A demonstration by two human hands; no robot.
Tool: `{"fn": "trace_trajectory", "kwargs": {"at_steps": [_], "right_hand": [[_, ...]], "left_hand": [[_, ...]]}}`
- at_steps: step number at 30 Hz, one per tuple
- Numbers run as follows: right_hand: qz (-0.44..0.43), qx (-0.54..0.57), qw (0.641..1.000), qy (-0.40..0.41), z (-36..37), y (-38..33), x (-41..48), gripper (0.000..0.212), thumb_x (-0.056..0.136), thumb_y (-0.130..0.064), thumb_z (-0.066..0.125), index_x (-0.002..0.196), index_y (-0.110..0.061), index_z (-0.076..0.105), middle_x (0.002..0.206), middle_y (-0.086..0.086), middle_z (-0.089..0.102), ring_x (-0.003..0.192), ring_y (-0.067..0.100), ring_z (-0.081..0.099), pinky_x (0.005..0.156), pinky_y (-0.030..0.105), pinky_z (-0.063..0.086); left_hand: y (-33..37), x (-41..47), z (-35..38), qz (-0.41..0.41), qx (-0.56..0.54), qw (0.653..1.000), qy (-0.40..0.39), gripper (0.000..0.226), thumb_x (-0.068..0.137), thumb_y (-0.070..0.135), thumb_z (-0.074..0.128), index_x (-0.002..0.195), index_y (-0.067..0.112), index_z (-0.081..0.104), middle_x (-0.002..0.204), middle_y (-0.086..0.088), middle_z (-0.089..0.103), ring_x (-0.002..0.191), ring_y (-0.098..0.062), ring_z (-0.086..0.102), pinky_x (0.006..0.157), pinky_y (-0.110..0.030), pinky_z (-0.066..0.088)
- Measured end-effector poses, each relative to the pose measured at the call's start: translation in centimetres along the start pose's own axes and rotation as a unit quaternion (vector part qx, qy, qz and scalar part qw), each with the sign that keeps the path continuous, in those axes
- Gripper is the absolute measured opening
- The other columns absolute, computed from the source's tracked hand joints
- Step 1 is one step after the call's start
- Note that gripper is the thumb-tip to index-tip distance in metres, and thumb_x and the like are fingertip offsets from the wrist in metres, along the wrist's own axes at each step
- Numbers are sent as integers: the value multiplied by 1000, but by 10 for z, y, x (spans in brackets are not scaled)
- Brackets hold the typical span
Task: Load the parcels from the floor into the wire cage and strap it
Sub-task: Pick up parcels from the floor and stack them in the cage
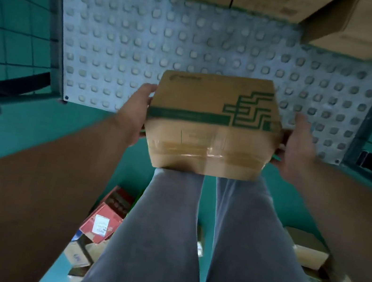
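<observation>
Lighting was dim and even. Motion blur smeared the left forearm (37, 176) at 8 o'clock and the right forearm (354, 210) at 4 o'clock. Tape (207, 153) on the parcel (214, 103) showed faint glare.

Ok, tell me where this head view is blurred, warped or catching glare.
Head view: motion blur smears the forearms and the cardboard box at its edges; glare streaks its clear tape; wide-angle warp bows the wire cage sides; light is dim and teal-tinted.
</observation>
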State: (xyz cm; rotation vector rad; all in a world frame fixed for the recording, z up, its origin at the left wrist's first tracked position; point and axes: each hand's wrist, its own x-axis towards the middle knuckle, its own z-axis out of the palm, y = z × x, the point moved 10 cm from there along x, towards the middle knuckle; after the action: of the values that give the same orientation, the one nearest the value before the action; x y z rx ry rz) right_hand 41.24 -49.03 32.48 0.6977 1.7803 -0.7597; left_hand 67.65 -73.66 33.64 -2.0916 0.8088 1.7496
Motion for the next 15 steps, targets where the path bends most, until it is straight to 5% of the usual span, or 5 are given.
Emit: {"fn": "trace_trajectory", "kwargs": {"at_steps": [4,9,13,15], "right_hand": [[-15,-34,999,-24,-55,-30,-69,50,103,-58,36,86,-26,70,73,-7,76,76,15,73,75,34,56],[-65,29,997,10,-159,-67,-147,64,94,-74,36,94,-21,72,96,1,75,97,21,67,95,42,49],[-72,125,990,-5,-221,-68,-173,75,87,-82,38,91,-15,71,92,14,69,76,27,64,82,32,49],[-78,169,983,-3,-249,-72,-198,84,81,-88,40,108,-17,73,104,14,73,92,27,69,90,35,49]], "left_hand": [[17,-76,25,12,10,999,-43,42,94,61,51,98,22,67,96,-1,68,84,-24,65,82,-37,51],[62,-184,74,93,57,990,-95,42,93,57,55,79,18,62,72,2,60,65,-18,57,69,-32,48],[95,-260,106,150,84,976,-131,32,98,56,50,97,26,64,103,0,66,95,-23,64,99,-43,50],[123,-308,120,200,106,963,-148,29,101,54,48,99,28,62,113,2,67,106,-21,63,103,-43,49]]}}
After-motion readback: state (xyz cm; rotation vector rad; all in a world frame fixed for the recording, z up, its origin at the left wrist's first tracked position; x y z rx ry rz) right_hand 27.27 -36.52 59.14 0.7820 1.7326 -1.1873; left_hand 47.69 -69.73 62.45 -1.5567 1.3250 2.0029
